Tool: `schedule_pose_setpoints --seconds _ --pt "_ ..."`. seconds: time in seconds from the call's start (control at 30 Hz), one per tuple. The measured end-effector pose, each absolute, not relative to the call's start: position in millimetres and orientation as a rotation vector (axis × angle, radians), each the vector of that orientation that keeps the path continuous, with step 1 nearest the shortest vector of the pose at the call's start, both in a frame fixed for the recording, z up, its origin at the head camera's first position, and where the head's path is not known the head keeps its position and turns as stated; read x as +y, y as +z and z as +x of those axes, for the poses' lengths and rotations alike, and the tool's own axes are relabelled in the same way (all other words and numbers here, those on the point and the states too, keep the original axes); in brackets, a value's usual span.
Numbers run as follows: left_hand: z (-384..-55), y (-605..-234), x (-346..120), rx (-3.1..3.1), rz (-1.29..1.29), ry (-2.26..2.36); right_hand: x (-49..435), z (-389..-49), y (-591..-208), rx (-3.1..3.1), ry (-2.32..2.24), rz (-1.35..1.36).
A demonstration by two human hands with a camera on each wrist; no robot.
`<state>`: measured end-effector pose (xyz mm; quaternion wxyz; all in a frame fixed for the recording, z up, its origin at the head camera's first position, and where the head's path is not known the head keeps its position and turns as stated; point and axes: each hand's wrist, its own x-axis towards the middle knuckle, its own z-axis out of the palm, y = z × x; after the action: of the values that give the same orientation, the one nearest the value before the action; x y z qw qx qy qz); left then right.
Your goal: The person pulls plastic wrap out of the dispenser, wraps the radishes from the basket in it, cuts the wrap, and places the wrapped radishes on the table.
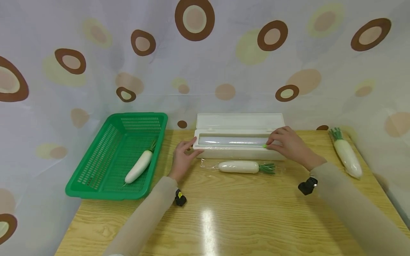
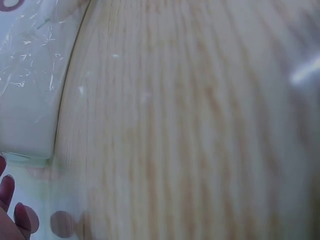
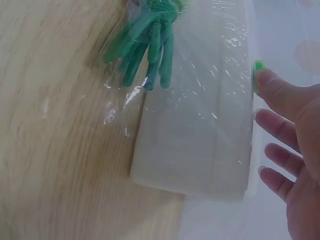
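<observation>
A white cling film box (image 1: 240, 153) stands with its lid raised, a roll of film (image 1: 234, 141) inside. My right hand (image 1: 289, 147) pinches a small green slide cutter (image 1: 264, 145) near the right end of the box's front top edge; the cutter (image 3: 258, 76) shows by the thumb in the right wrist view. At the left end, my left hand (image 1: 183, 160) rests its fairly straight index finger and thumb against the corner. A white radish (image 1: 238, 166) with green leaf stubs (image 3: 155, 45) lies before the box under clear film (image 3: 210, 95).
At left, a green plastic basket (image 1: 72, 183) holds another white radish (image 1: 139, 167). A further radish (image 1: 348, 157), with a glossy film-like surface, lies near the right edge of the wooden table (image 1: 243, 213). A patterned curtain (image 1: 211, 64) hangs behind.
</observation>
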<state>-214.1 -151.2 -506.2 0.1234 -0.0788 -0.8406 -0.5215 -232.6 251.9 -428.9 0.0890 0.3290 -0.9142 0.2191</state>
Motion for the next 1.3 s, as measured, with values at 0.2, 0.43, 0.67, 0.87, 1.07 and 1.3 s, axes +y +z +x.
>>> schedule_pose_setpoints --seconds 0.2,0.43,0.67,0.87,1.07,1.3 --pt "-215.4 -506.0 -148.4 -2.462 -0.236 -1.539 256.7 -229.9 -424.2 -2.669 0.596 1.028" --pt "-215.2 -505.0 -146.0 -2.46 -0.23 -1.55 263.9 -230.5 -427.6 -2.584 0.53 1.086" --pt "-214.2 -505.6 -148.8 -2.458 -0.235 -1.513 284.8 -230.1 -430.7 -2.541 0.509 1.065" --pt "-214.8 -506.1 -151.7 -2.465 -0.211 -1.517 300.5 -226.8 -429.7 -2.557 0.484 1.025" --pt "-215.8 -504.8 -151.8 -2.485 -0.202 -1.522 303.0 -226.4 -428.4 -2.543 0.486 1.046" --pt "-213.1 -502.5 -154.2 -2.486 -0.192 -1.529 308.6 -227.1 -431.4 -2.536 0.477 1.033"
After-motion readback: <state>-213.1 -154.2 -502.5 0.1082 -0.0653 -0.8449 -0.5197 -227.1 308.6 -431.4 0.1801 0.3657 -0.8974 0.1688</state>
